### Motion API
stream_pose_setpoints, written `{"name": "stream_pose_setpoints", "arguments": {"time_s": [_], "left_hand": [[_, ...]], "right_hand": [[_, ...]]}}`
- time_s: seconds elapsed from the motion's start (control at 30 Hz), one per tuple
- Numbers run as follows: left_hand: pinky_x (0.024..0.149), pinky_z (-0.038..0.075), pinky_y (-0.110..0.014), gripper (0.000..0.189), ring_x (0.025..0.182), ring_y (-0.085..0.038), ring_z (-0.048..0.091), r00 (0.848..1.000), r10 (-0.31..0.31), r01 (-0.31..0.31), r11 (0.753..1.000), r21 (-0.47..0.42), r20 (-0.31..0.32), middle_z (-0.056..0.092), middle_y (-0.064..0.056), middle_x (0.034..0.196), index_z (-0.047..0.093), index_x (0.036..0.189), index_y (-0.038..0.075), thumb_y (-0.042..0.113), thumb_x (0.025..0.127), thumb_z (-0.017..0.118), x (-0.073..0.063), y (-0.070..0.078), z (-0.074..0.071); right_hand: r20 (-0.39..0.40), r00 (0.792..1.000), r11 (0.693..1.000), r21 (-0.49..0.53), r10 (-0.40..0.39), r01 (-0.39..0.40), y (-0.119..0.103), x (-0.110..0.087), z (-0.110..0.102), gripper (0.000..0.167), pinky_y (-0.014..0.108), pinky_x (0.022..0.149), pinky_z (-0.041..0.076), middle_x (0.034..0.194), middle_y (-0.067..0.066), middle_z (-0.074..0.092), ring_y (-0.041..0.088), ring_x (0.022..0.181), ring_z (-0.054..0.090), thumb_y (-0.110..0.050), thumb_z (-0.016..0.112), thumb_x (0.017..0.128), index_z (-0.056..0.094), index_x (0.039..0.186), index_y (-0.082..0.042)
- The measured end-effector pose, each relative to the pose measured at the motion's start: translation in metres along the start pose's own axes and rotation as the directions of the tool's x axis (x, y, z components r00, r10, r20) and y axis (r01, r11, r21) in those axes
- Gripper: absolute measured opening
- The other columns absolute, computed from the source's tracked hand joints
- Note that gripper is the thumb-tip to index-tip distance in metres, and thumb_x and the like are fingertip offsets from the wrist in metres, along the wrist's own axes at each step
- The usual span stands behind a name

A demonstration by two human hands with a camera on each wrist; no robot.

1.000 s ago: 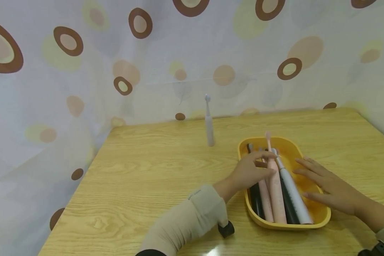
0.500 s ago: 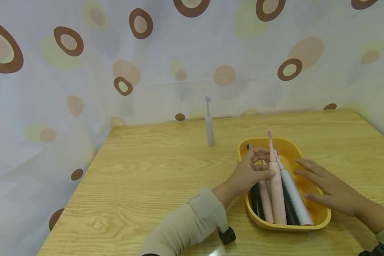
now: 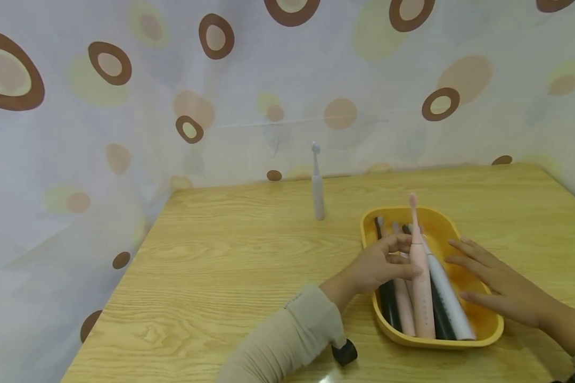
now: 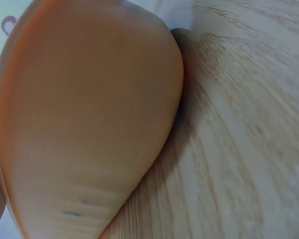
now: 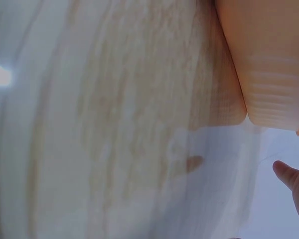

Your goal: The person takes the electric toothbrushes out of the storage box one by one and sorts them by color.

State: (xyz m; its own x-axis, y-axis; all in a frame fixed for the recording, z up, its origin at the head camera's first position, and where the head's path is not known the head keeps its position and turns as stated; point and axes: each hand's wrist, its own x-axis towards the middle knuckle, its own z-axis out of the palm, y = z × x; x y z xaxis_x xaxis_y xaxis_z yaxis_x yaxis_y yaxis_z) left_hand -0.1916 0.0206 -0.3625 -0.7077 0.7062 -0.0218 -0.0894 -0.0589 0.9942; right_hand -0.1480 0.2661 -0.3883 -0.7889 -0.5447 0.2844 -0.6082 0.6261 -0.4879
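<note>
My left hand [image 3: 378,266] pinches a pink electric toothbrush [image 3: 422,298] between thumb and fingers, inside a yellow basket [image 3: 494,325]. Its brush head tilts up above the other brushes, while the base stays low near the front wall. Around it lie a white electric toothbrush [image 3: 452,306], a second pink one [image 3: 404,307] and black ones, one with a black handle [image 3: 388,306] at the left wall. My right hand [image 3: 503,282] is spread at the basket's right rim, fingers extended over it. Both wrist views show mostly the basket's outer wall [image 4: 89,109].
A white electric toothbrush [image 3: 318,197] stands upright on the wooden table [image 3: 211,276], behind and left of the basket. A patterned cloth [image 3: 268,80] hangs along the table's back edge. A small black object [image 3: 344,352] sits by the left cuff.
The pink toothbrush's head has risen slightly and its handle stands out more from the others, my left fingers drawing in around it. My right hand keeps its place. The head view shifts slightly.
</note>
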Motion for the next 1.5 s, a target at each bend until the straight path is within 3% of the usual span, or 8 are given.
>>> {"name": "stream_pose_setpoints", "arguments": {"time_s": [0.17, 0.47, 0.6, 0.8, 1.0, 1.17, 1.3, 1.5], "left_hand": [[0.067, 0.047, -0.021, 0.052, 0.084, -0.002, 0.053, 1.000, -0.020, 0.015, 0.982, 0.190, 0.024, 0.045, 0.012, 0.101, 0.039, 0.125, 0.016, 0.003, 0.079, 0.060, 0.000, -0.001, 0.004], [0.070, 0.045, -0.020, 0.060, 0.083, -0.005, 0.055, 0.998, -0.056, 0.052, 0.977, 0.207, 0.013, 0.056, 0.005, 0.104, 0.034, 0.131, 0.021, 0.006, 0.079, 0.061, 0.000, 0.001, 0.006], [0.069, 0.046, -0.021, 0.059, 0.079, -0.006, 0.057, 0.997, -0.076, 0.077, 0.985, 0.157, -0.015, 0.056, 0.005, 0.101, 0.035, 0.130, 0.021, 0.006, 0.079, 0.061, -0.002, 0.000, 0.007], [0.067, 0.048, -0.024, 0.055, 0.075, -0.009, 0.057, 0.998, -0.046, 0.044, 0.998, -0.041, -0.036, 0.055, 0.003, 0.093, 0.039, 0.128, 0.016, -0.002, 0.080, 0.057, -0.003, 0.001, 0.008], [0.066, 0.049, -0.027, 0.055, 0.074, -0.012, 0.057, 0.998, -0.029, 0.022, 0.992, -0.123, -0.051, 0.054, 0.001, 0.093, 0.038, 0.129, 0.015, -0.005, 0.080, 0.055, -0.003, 0.005, 0.009], [0.065, 0.050, -0.028, 0.056, 0.073, -0.013, 0.056, 0.999, 0.011, -0.018, 0.991, -0.132, -0.052, 0.053, 0.000, 0.093, 0.037, 0.130, 0.013, -0.007, 0.081, 0.054, -0.003, 0.009, 0.007], [0.065, 0.050, -0.028, 0.054, 0.074, -0.012, 0.056, 0.998, 0.048, -0.053, 0.990, -0.128, -0.046, 0.052, 0.000, 0.093, 0.039, 0.128, 0.013, -0.008, 0.081, 0.053, -0.005, 0.015, 0.004], [0.067, 0.049, -0.027, 0.054, 0.074, -0.012, 0.055, 0.994, 0.064, -0.072, 0.993, -0.095, -0.085, 0.052, -0.001, 0.095, 0.037, 0.129, 0.010, -0.007, 0.080, 0.054, -0.014, 0.027, -0.001]], "right_hand": [[-0.009, 1.000, 1.000, -0.008, 0.000, 0.000, 0.001, -0.003, -0.001, 0.055, 0.058, 0.096, 0.000, 0.141, 0.011, 0.017, 0.014, 0.128, -0.002, -0.010, 0.063, 0.076, 0.041, 0.126, -0.006], [-0.007, 1.000, 1.000, -0.025, -0.004, 0.004, -0.001, -0.003, 0.000, 0.054, 0.053, 0.099, 0.000, 0.141, 0.012, 0.017, 0.017, 0.129, -0.001, -0.011, 0.062, 0.076, 0.041, 0.126, -0.006], [0.003, 1.000, 1.000, -0.018, -0.005, 0.005, -0.001, -0.003, 0.001, 0.054, 0.048, 0.100, 0.000, 0.140, 0.012, 0.017, 0.018, 0.129, -0.001, -0.011, 0.062, 0.077, 0.041, 0.126, -0.006], [0.013, 1.000, 1.000, -0.014, -0.008, 0.009, -0.001, -0.003, 0.001, 0.055, 0.040, 0.102, 0.000, 0.140, 0.013, 0.017, 0.020, 0.129, 0.000, -0.010, 0.062, 0.077, 0.040, 0.127, -0.006], [0.022, 1.000, 1.000, -0.015, 0.001, 0.000, 0.000, -0.002, -0.001, 0.055, 0.048, 0.100, 0.002, 0.141, 0.012, 0.016, 0.018, 0.129, -0.001, -0.011, 0.062, 0.077, 0.040, 0.127, -0.006], [0.020, 1.000, 1.000, -0.021, -0.006, 0.007, 0.001, -0.001, -0.003, 0.055, 0.048, 0.100, 0.002, 0.140, 0.012, 0.017, 0.018, 0.129, -0.001, -0.012, 0.062, 0.077, 0.040, 0.127, -0.006], [0.016, 1.000, 0.999, -0.038, -0.007, 0.007, 0.002, -0.001, -0.003, 0.054, 0.042, 0.102, 0.002, 0.140, 0.011, 0.017, 0.018, 0.129, 0.000, -0.013, 0.062, 0.077, 0.041, 0.126, -0.006], [0.015, 1.000, 0.999, -0.041, -0.005, 0.006, 0.003, -0.003, -0.001, 0.054, 0.043, 0.102, 0.002, 0.140, 0.010, 0.018, 0.017, 0.129, 0.000, -0.014, 0.063, 0.077, 0.041, 0.126, -0.007]]}}
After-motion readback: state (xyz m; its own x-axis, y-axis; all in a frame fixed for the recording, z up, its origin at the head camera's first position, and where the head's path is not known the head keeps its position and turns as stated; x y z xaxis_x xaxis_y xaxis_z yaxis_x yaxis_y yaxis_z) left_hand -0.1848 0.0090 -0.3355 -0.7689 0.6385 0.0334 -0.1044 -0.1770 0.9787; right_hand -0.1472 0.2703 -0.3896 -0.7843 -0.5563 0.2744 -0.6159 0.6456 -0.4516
